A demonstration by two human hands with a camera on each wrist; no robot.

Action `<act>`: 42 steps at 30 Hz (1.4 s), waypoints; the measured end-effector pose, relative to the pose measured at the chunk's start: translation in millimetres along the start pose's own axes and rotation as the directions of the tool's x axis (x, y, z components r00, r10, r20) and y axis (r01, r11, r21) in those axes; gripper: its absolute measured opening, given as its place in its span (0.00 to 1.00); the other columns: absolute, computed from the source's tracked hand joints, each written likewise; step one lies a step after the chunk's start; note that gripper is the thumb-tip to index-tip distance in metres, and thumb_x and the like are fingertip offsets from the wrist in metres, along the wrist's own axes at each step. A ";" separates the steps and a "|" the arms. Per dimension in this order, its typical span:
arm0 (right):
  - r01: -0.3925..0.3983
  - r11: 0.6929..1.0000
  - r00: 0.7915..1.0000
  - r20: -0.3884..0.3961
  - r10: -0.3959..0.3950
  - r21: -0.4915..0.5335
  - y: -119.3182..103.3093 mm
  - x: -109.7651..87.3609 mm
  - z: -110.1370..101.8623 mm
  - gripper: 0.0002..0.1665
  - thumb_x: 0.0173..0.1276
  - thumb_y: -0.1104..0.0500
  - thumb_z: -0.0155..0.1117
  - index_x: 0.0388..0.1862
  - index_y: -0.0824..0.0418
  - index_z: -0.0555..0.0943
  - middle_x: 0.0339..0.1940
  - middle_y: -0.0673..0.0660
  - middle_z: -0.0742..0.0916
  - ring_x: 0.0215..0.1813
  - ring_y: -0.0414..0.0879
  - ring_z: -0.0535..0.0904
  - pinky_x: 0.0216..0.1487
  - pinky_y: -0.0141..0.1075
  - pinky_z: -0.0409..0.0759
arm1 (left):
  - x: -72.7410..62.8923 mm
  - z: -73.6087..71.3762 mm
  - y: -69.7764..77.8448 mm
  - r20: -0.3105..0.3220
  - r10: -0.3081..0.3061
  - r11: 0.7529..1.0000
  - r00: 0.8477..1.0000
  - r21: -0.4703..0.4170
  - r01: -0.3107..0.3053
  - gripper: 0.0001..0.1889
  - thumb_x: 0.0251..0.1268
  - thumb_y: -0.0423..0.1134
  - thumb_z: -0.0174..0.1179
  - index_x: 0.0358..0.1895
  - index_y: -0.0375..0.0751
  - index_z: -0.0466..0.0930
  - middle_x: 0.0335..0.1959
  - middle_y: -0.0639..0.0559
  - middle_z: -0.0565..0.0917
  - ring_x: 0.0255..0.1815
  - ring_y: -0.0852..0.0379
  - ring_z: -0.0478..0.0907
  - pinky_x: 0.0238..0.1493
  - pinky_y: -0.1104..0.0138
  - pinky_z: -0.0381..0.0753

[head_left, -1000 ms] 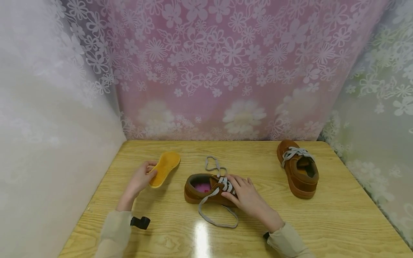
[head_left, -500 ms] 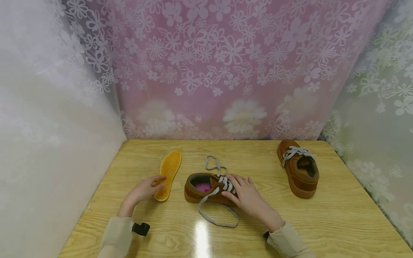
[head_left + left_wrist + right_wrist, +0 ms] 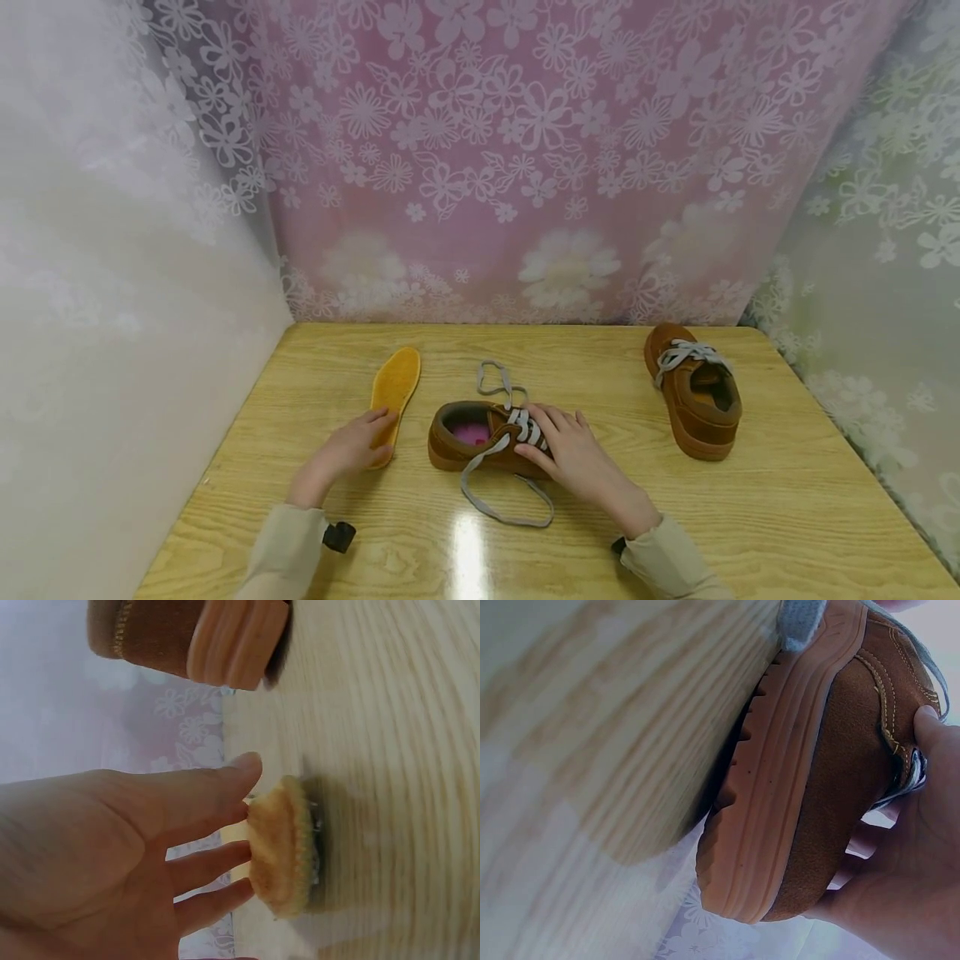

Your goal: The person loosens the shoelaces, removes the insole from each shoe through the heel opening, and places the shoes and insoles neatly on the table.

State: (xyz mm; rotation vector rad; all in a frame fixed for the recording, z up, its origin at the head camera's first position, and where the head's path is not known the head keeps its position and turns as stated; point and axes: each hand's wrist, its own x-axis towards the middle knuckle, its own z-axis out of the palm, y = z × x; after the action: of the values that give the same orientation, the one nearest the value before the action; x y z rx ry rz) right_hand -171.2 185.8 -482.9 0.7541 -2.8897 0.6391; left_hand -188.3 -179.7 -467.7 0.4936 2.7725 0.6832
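Note:
In the head view, a yellow-orange insole (image 3: 396, 382) lies flat on the table at the left. My left hand (image 3: 345, 458) rests over its near end. Seen from the left wrist, the fingers are nearly straight, their tips touching the fuzzy top of the insole (image 3: 279, 851), with the thumb (image 3: 225, 784) beside it. A brown lace-up shoe (image 3: 444, 457) lies at the middle with its toe to the right, pink inside. Across its laced front, my right hand (image 3: 581, 462) grips it, thumb on one side and fingers over the other. Its toe (image 3: 832, 825) fills the right wrist view.
A second brown shoe (image 3: 701, 408) with tied grey laces stands at the right, toe away. Loose grey lace ends (image 3: 510, 523) trail on both sides of the middle shoe. A flowered curtain (image 3: 480, 167) hangs behind the wooden table (image 3: 750, 533).
My left hand swung the insole more upright and laid it on the table, then relaxed its hold and moved slightly right over the near end. The right hand and the shoe stayed put.

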 end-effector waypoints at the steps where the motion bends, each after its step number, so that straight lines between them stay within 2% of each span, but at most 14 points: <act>1: 0.000 1.000 1.000 0.001 0.000 0.001 -0.1 -0.1 -0.1 0.39 0.76 0.37 0.55 0.77 0.57 0.66 0.70 0.62 0.75 0.71 0.60 0.72 0.68 0.72 0.59 | 0.2 1.0 -0.4 0.004 -0.007 1.000 1.000 0.009 0.006 0.29 0.73 0.36 0.61 0.74 0.30 0.66 0.75 0.28 0.62 0.74 0.28 0.60 0.69 0.37 0.63; 5: 0.001 1.000 1.000 0.000 -0.001 0.001 -0.5 -0.5 -0.5 0.39 0.76 0.38 0.56 0.77 0.57 0.67 0.70 0.62 0.76 0.71 0.60 0.71 0.69 0.72 0.59 | 1.6 2.8 -3.1 0.002 -0.021 0.999 1.000 0.042 0.021 0.31 0.71 0.36 0.64 0.74 0.33 0.67 0.76 0.29 0.62 0.73 0.28 0.62 0.66 0.34 0.65; 17: -0.009 1.000 1.000 0.008 0.009 0.007 -1.4 -0.2 -0.4 0.39 0.76 0.36 0.55 0.77 0.57 0.66 0.71 0.62 0.75 0.72 0.60 0.71 0.70 0.71 0.58 | 8.7 -1.0 -22.7 -0.056 -0.032 0.999 0.998 0.016 0.033 0.31 0.70 0.30 0.63 0.74 0.32 0.66 0.76 0.29 0.61 0.72 0.28 0.63 0.66 0.38 0.68; 24: -0.004 1.000 1.000 -0.004 0.004 -0.006 -1.2 -0.3 0.0 0.39 0.76 0.37 0.56 0.77 0.58 0.67 0.71 0.62 0.75 0.71 0.60 0.72 0.69 0.71 0.59 | 8.4 -2.7 -24.9 -0.044 -0.026 1.000 0.999 -0.010 0.026 0.31 0.69 0.29 0.63 0.74 0.32 0.66 0.76 0.29 0.61 0.73 0.28 0.62 0.67 0.39 0.67; 33: -0.004 1.000 1.000 0.001 0.004 0.002 -2.4 0.7 -1.3 0.40 0.76 0.37 0.56 0.77 0.58 0.66 0.71 0.63 0.75 0.71 0.60 0.71 0.69 0.71 0.59 | 9.5 -5.1 -25.7 -0.058 -0.027 0.999 0.998 -0.019 0.026 0.31 0.68 0.28 0.64 0.74 0.32 0.67 0.76 0.29 0.61 0.73 0.28 0.62 0.67 0.38 0.66; 38: -0.023 1.000 0.999 0.024 0.023 0.008 -3.1 0.6 -1.9 0.42 0.76 0.34 0.53 0.78 0.58 0.64 0.73 0.63 0.74 0.73 0.60 0.69 0.71 0.70 0.57 | 10.1 -8.0 -20.7 -0.123 -0.001 1.000 0.992 -0.001 0.001 0.26 0.70 0.30 0.62 0.70 0.30 0.71 0.73 0.28 0.66 0.71 0.28 0.64 0.68 0.38 0.66; 40: -0.011 1.000 1.000 0.021 0.011 0.005 -3.8 -0.6 -3.3 0.44 0.76 0.35 0.53 0.80 0.58 0.61 0.74 0.63 0.72 0.74 0.61 0.68 0.71 0.69 0.58 | 11.9 -10.0 -16.8 -0.175 0.025 1.000 0.984 0.016 -0.022 0.23 0.71 0.30 0.61 0.67 0.29 0.74 0.70 0.27 0.70 0.70 0.28 0.67 0.67 0.39 0.67; 42: 0.026 1.000 1.000 -0.015 -0.026 -0.002 -5.0 -2.1 -6.3 0.45 0.76 0.37 0.56 0.82 0.58 0.57 0.75 0.64 0.71 0.73 0.63 0.69 0.70 0.67 0.61 | 14.9 -12.1 -11.9 -0.224 0.051 0.998 0.973 0.034 -0.044 0.21 0.72 0.31 0.61 0.65 0.28 0.76 0.67 0.27 0.73 0.68 0.29 0.70 0.66 0.40 0.69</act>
State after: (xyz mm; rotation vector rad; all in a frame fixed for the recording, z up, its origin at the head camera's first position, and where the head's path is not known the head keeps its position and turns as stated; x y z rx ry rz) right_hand -167.0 185.4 -475.7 0.7818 -2.8620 0.6362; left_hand -208.8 -188.8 -465.3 0.5200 2.9940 0.7533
